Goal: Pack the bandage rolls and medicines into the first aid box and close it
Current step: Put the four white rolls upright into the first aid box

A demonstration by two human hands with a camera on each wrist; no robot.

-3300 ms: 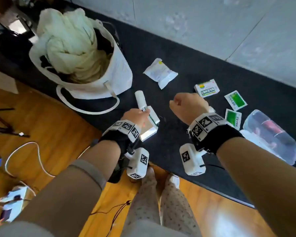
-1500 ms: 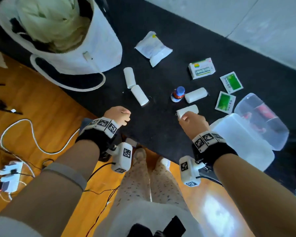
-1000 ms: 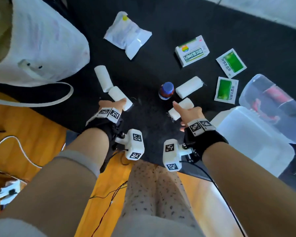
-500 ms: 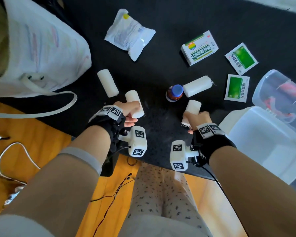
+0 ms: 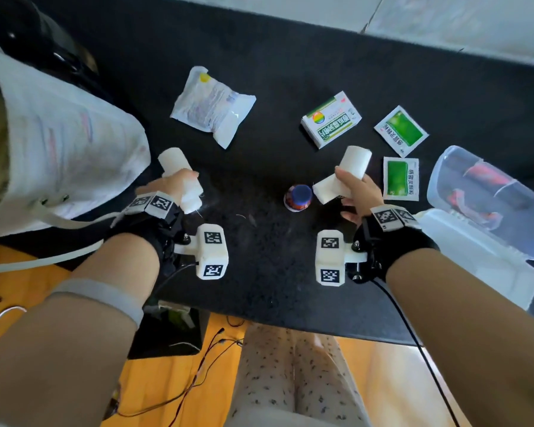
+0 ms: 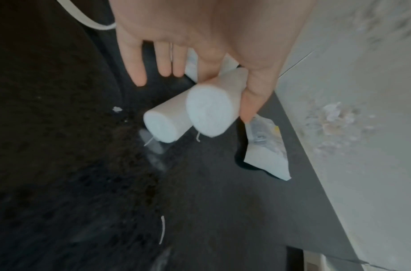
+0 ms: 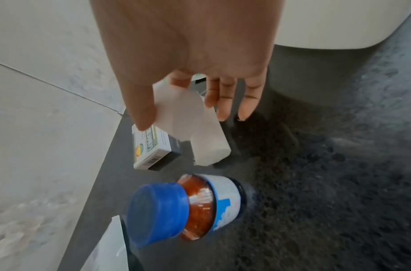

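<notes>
My left hand [image 5: 179, 183] pinches a white bandage roll [image 5: 191, 195] between thumb and forefinger; a second roll [image 5: 174, 160] lies against it under the fingers. In the left wrist view the hand [image 6: 227, 88] shows the pinched roll [image 6: 211, 113] and the other roll [image 6: 165, 124] side by side. My right hand [image 5: 350, 184] grips two crossed rolls, one [image 5: 355, 160] pointing away and one [image 5: 327, 189] pointing left; they show under the hand [image 7: 179, 111] as rolls [image 7: 207, 144]. The open first aid box [image 5: 481, 260] stands at the right.
On the black table lie a blue-capped bottle [image 5: 299, 197], a green-and-white medicine box [image 5: 330, 120], two green sachets [image 5: 401, 131] [image 5: 401, 178] and a white gauze packet [image 5: 211, 106]. A white tote bag [image 5: 59, 149] crowds the left. The box's clear lid [image 5: 487, 198] is folded back.
Each hand, holding one roll, has moved forward onto a second roll that lay on the table. Both hands now have two rolls.
</notes>
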